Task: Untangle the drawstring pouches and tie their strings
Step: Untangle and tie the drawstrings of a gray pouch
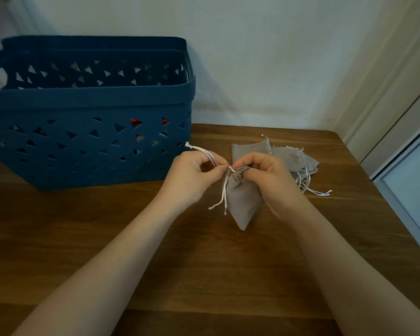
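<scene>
**Soft little pouch, grabbed at the neck**

A blue basket was parked left on the table. The grey pouch, limp and light-looking, was pinched at its gathered neck by the right hand, above the table; its strings were gripped by the left hand. Probably best held there.

Left hand pinching, right hand gripping, forearms converging

Left hand pinching white string, right hand gripping grey pouch neck, blue basket behind
</scene>
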Tool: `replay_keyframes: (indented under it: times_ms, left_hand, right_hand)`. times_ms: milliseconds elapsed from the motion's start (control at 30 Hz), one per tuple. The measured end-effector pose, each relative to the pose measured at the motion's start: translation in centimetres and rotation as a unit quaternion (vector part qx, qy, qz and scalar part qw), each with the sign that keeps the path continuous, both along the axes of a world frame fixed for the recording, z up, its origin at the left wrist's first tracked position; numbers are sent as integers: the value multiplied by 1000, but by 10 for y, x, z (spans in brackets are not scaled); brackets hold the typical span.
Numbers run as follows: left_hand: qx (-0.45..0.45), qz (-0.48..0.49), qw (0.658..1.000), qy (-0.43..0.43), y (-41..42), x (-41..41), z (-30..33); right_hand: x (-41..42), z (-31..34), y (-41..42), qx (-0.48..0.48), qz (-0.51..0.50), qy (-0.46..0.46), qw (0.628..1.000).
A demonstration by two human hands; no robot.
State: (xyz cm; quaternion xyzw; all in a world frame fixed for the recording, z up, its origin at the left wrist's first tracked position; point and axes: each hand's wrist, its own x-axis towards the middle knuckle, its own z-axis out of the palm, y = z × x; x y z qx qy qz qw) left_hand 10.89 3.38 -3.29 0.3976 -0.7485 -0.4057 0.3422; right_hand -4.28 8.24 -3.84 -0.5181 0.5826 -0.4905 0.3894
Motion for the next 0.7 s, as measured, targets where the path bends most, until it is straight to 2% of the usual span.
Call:
replay_keyframes:
  times_ms: [133,233,367,467,700]
  left_hand:
    - [-106,45,993,-25,2,-6,-7]
    - [-165,65,984,1,5,-10,-8]
    - [-153,68,985,49,7,-13,-6]
    - [-155,63,985,46,4,-12,-6]
    - [-121,48,991,37,-1,-3,-2]
  right_hand:
    - [8,0,-3,13,-15,-35,999]
    - [10,1,-6,42,-49,-59,996]
    - [9,3,-5,79,-22,-82,993]
    - [9,5,-5,83,14,-131,988]
    - [6,6,-8,57,51,-144,987]
